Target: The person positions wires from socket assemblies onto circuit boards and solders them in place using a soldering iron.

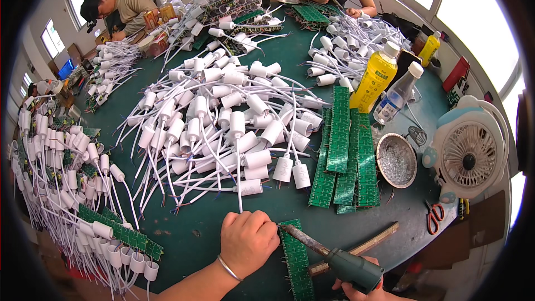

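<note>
A white cable (239, 194) is pinched in the left hand (249, 243), beside the far end of a green board (297, 265); over it, a soldering iron (346, 265) is gripped in the right hand (359, 294).

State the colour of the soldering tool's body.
The soldering tool's body is dark green, seen best in the head view.
</note>
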Demonstrator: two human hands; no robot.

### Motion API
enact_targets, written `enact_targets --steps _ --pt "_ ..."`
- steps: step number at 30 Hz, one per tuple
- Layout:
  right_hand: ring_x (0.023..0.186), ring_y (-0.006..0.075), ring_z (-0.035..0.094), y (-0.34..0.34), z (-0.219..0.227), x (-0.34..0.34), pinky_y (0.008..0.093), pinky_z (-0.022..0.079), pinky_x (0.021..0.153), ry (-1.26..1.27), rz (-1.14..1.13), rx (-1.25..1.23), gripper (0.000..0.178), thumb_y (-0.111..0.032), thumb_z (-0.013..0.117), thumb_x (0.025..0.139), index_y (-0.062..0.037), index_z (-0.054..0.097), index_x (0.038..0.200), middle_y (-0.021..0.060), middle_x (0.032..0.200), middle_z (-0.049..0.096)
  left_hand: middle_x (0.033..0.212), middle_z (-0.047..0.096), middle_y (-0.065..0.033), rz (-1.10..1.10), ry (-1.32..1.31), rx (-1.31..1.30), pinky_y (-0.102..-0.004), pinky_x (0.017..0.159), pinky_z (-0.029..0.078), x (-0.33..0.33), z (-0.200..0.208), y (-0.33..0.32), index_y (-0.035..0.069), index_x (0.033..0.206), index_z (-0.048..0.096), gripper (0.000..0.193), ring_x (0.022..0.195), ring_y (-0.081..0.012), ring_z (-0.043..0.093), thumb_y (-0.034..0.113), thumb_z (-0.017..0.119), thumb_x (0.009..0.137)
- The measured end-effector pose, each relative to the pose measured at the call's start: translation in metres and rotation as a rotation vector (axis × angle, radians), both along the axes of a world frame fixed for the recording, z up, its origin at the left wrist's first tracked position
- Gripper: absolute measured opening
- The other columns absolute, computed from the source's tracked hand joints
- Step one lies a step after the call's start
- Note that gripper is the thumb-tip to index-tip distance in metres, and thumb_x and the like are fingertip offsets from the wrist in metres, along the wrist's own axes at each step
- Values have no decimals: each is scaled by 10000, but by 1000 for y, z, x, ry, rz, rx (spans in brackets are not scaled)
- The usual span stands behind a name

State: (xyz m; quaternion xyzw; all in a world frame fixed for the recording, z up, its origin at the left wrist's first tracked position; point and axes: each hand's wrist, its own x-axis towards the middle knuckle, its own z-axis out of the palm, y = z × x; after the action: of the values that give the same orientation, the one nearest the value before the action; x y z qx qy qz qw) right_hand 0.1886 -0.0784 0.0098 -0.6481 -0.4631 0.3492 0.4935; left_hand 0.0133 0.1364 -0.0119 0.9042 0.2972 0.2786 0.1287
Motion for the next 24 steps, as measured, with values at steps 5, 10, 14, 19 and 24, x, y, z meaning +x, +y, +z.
enact_targets --steps 5,10,14,19,24 --pt "717 168 637 1 1 1 302 535 667 -30 16 -8 449 23 601 866 70 411 1269 110 864 635 767 555 24 -10 11 -4 -352 660 348 -1 0 0 115 681 594 118 667 -185 535 89 706 658" --pt "758 180 643 -2 0 2 310 538 688 25 4 42 427 46 574 872 66 418 1269 147 978 634 775 558 25 -16 14 0 -352 666 353 -1 1 1 114 694 602 115 674 -183 539 94 710 660" --pt "759 179 641 2 -1 -3 310 536 685 98 -41 60 422 52 575 868 61 427 1264 150 1009 627 783 560 24 -14 23 1 -351 672 356 -2 0 0 114 711 610 114 679 -182 541 101 714 666" --pt "752 168 635 2 -3 -2 303 530 674 40 -28 5 417 51 588 859 57 451 1253 125 957 632 786 562 23 -13 27 6 -351 675 357 -2 -1 0 114 716 611 111 683 -181 542 105 714 674" --pt "731 195 638 6 10 2 329 524 686 161 1 55 385 -47 585 891 50 476 1247 133 923 648 777 563 23 -15 31 7 -350 672 357 -1 1 0 113 702 607 108 682 -180 543 105 712 677"
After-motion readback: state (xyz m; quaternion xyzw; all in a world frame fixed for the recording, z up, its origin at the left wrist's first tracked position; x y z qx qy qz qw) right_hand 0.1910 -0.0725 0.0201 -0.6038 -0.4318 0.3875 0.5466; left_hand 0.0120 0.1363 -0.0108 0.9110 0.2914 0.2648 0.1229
